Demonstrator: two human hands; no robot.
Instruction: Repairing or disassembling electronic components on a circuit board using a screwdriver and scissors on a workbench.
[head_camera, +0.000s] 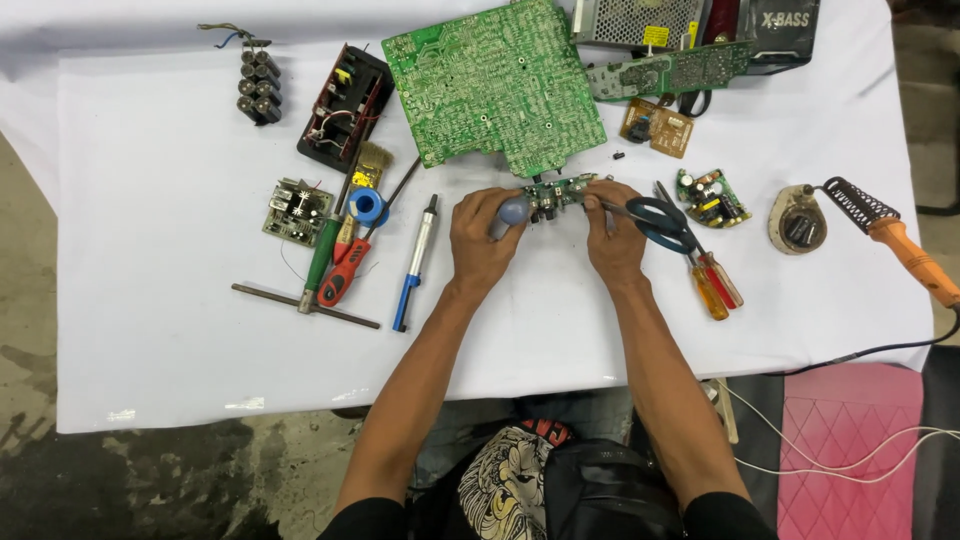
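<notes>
My left hand (482, 238) is wrapped around a tool with a rounded blue-grey handle (513, 210), its tip aimed at a small green circuit board (558, 193). My right hand (613, 232) holds that small board from its right side, just above the white cloth. Both hands meet at mid-table, directly below a large green circuit board (495, 85). Scissors with blue handles (660, 220) lie right beside my right hand.
Left of the hands lie a blue-tipped desoldering pump (412, 262), screwdrivers (340, 262), a solder spool (368, 207), a T-handle wrench (305, 301), a small board (297, 211) and capacitors (258, 86). At right are two orange-handled screwdrivers (712, 284), a soldering iron (898, 244) on its stand (797, 220), and more boards (711, 197).
</notes>
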